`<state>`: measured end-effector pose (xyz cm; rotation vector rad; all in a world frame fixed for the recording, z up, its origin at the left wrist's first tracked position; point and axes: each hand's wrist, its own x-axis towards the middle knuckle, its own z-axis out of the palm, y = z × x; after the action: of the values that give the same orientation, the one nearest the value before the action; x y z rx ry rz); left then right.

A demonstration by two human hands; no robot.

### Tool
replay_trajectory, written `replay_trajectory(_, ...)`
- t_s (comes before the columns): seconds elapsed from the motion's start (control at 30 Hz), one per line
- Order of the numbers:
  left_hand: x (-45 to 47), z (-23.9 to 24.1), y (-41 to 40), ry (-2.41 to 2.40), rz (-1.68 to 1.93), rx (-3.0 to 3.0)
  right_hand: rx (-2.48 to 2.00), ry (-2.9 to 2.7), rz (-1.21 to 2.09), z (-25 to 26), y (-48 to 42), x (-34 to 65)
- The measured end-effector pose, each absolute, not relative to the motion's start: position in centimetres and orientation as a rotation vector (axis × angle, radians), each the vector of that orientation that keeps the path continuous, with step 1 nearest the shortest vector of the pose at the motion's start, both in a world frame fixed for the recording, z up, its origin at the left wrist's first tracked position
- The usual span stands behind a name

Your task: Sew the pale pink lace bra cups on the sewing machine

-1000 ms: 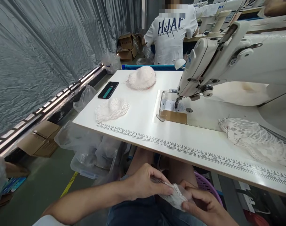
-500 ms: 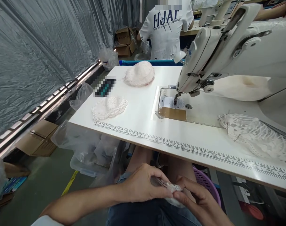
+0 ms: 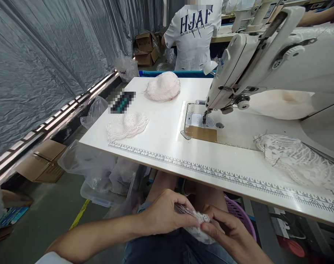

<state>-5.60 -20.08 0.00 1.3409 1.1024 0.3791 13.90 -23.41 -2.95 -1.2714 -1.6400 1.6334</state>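
Both my hands are low in my lap, below the front edge of the white sewing table (image 3: 167, 132). My left hand (image 3: 167, 214) and my right hand (image 3: 227, 233) are closed on a small piece of white lace (image 3: 197, 224), pinching it between thumbs and fingers. Part of the lace is hidden under my fingers. On the table stand a white sewing machine (image 3: 266, 62), a small stack of lace pieces (image 3: 127, 125), a rounded pile of pale lace (image 3: 163, 86) and a spread of lace (image 3: 296, 157) at the right.
A phone (image 3: 121, 101) lies near the table's left side. A ruler strip (image 3: 211, 174) runs along the front edge. Plastic bags (image 3: 101, 172) and cardboard boxes (image 3: 43, 161) sit on the floor at left. A person in a white shirt (image 3: 196, 33) stands beyond the table. A purple basket (image 3: 238, 212) is by my knees.
My hands have drawn closer together over the lace, so less of it shows. The view has shifted slightly; the things on the table have not moved.
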Motion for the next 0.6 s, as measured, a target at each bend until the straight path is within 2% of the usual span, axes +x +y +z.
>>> replay_trajectory(0.33,-5.3,-0.1,-20.3,1.133,0.438,1.542,-1.297,-1.769,1.378,-2.3,-23.1,13.6)
replay_trajectory(0.6,-5.2,-0.7,-21.4,0.99,1.024,2.35,-1.043,-2.034,0.785,-3.2,-23.4,14.0)
